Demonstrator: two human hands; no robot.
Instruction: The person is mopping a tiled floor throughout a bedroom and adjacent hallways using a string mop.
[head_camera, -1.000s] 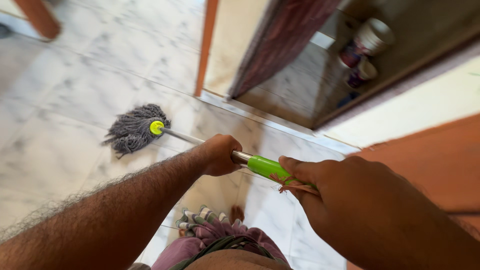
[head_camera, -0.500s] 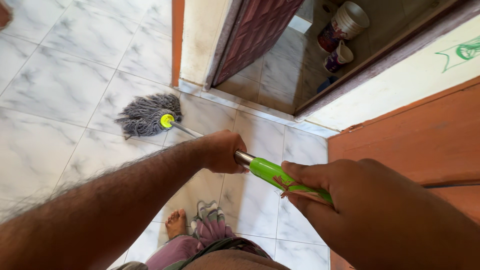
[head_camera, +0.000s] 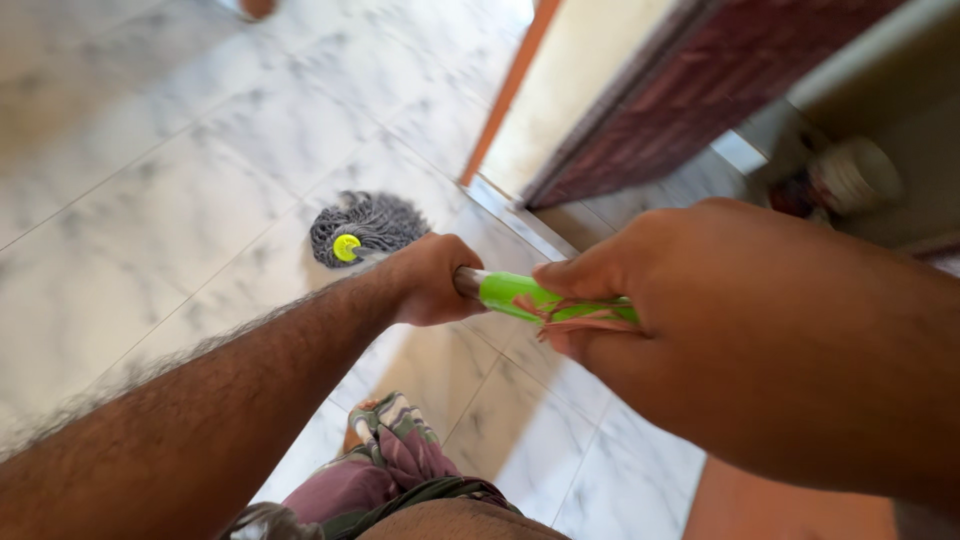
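Head view, landmark: mop head, a grey string bundle with a yellow-green hub, flat on the white marbled floor.
Left hand: just behind the mop head, fingers clenched around the metal shaft of the mop.
Right hand: farther back from the mop head, nearest the camera, fingers wrapped tight on the bright green grip, a frayed pinkish cord trapped beneath them.
Mop: slanting from both hands down to the floor; short silver shaft showing between left hand and grip.
Beyond the mop head: dark red door and open doorway, blurred pale tub inside.
Handling, as a judgement: best with the strings kept flat, pressure from the lower hand, steering from the upper, clear of the threshold.
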